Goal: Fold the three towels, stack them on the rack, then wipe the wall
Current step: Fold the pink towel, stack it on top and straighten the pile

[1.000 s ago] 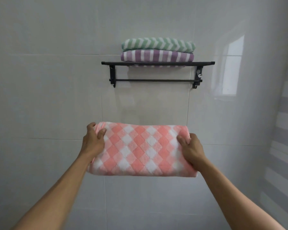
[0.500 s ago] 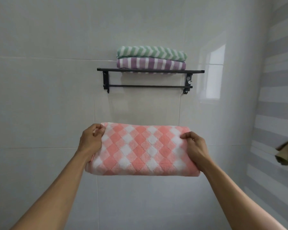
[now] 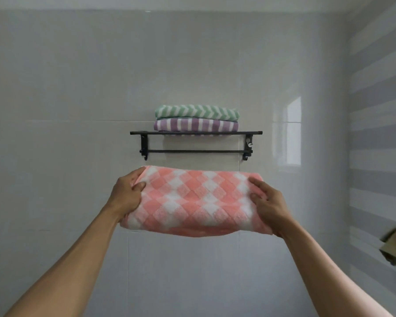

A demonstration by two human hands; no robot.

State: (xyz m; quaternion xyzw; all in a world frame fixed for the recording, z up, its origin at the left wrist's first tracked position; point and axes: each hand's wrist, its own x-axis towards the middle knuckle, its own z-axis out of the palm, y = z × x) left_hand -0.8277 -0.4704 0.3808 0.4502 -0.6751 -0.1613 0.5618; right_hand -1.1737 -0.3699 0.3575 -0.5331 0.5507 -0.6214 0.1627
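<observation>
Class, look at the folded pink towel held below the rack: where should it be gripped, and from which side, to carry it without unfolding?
Grip the pink towel at its two short ends, coming in from either side, as the left hand and right hand do. It is a wide, soft bundle, sagging slightly in the middle, so clamping all layers at both ends probably keeps the folds closed.

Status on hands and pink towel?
Both hands, left and right, grip folded pink towel below rack. Two towels stacked there. Path clear.

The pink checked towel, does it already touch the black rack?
Apart. In the head view, bare wall shows between the pink checked towel, held by the left hand and right hand, and the black rack.
</observation>
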